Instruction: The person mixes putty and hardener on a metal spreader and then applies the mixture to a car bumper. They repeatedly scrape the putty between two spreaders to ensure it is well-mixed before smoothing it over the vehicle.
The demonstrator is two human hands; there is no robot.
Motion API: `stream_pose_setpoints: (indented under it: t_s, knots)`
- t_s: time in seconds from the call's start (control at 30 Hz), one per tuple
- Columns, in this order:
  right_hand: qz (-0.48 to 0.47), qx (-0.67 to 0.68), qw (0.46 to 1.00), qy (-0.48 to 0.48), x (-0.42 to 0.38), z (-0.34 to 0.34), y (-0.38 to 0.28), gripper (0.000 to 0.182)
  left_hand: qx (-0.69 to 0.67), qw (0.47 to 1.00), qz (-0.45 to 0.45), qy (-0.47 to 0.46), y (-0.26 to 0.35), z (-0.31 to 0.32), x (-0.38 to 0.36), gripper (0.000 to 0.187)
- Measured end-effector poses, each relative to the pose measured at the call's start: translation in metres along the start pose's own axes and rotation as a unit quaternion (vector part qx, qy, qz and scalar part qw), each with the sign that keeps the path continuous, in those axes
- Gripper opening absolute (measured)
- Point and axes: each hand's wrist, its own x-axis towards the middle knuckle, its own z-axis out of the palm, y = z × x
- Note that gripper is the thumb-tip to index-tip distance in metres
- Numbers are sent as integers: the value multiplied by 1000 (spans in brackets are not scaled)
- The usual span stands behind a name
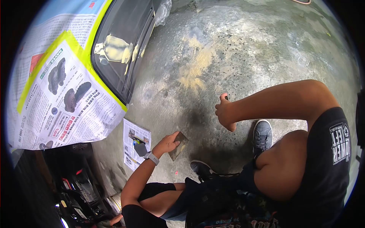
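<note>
My left hand (pixel 166 144), with a grey watch on the wrist, grips the edge of a thin, dark, flat plate (pixel 178 146) above the floor. My right hand (pixel 226 115) hangs over the concrete with its fingers curled. A small dark edge shows by its fingertips; the rest of that thing is hidden. At the upper left, a dark vehicle panel (pixel 127 28) bears pale yellow patches (pixel 116 48). Yellow tape (pixel 91 68) borders it, with newspaper sheets (pixel 72 95) beyond the tape.
Folded newspaper (pixel 131 161) lies on the floor left of my left hand, with a dark grey block-like object (pixel 140 149) over it. Clear plastic (pixel 163 12) is near the panel's top. Dark equipment (pixel 81 190) stands lower left, near part of another person's arm (pixel 115 220).
</note>
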Motion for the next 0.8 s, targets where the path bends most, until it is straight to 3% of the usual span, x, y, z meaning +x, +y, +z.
stream_pose_setpoints:
  t_s: [0.1,0.3,0.53,0.8]
  knots:
    - [3,7,1000,10,-1,0,0,44,1,999,-28,-16,9,-3,-1,59]
    - [-7,-5,1000,-3,-2,-4,0,43,10,1000,26,11,-1,0,1,57]
    - [-4,2,1000,-6,1,1,0,45,-8,1000,16,8,6,-3,0,54]
    - [-7,2,1000,-4,1,2,1,46,8,1000,6,5,-5,0,3,61]
